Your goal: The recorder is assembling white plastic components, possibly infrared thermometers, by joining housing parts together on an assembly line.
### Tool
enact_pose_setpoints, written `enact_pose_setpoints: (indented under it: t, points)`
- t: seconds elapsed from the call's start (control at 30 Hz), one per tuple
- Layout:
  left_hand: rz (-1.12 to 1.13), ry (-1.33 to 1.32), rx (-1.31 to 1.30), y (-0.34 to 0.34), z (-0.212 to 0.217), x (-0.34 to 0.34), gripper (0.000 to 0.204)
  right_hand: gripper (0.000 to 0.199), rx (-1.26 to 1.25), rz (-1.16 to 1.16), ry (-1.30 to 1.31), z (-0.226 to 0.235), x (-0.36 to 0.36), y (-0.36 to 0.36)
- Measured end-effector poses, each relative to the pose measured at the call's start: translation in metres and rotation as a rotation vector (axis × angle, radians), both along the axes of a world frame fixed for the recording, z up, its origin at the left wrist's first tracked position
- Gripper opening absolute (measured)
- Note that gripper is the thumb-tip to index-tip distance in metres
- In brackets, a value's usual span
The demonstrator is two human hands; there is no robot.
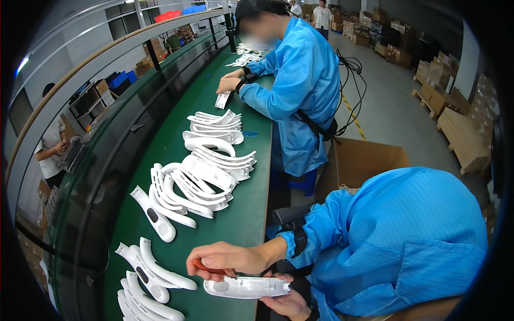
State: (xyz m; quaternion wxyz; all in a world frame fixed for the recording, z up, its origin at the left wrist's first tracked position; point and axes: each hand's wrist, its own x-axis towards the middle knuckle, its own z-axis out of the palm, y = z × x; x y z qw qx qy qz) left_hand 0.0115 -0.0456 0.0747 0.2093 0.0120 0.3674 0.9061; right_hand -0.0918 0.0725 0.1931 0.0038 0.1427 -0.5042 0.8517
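Note:
My right hand (pixel 230 259) is closed around a small red-handled tool (pixel 200 265). Its metal tip meets the upper edge of a white plastic shell (pixel 246 287). That shell lies open side up, with a perforated patch at its rounded left end and ribs inside. My left hand (pixel 292 304) grips it from below near the right end, fingers over the edge. Left of my hands, on the green belt, are curved white shells (pixel 152 273), one with a dark oval inset. A similar single shell (pixel 153 215) lies beyond them.
A large heap of white shells (pixel 195 179) covers the middle of the green belt (pixel 243 222). Farther along, a co-worker in blue (pixel 300 69) handles another white piece (pixel 223 100). An open cardboard box (pixel 364 160) stands right of the belt. A dark rail (pixel 101 176) runs along the left.

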Motion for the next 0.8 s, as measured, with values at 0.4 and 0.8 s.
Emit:
enact_pose_setpoints:
  t: [0.4, 0.8]
  points:
    - [0.235, -0.104, -0.143, 0.005, -0.022, -0.001, 0.068, 0.046, 0.141, 0.017, 0.037, -0.018, 0.024, -0.011]
    - [0.195, -0.118, 0.012, 0.005, -0.031, 0.004, 0.055, 0.045, 0.131, -0.003, 0.019, -0.023, 0.032, -0.012]
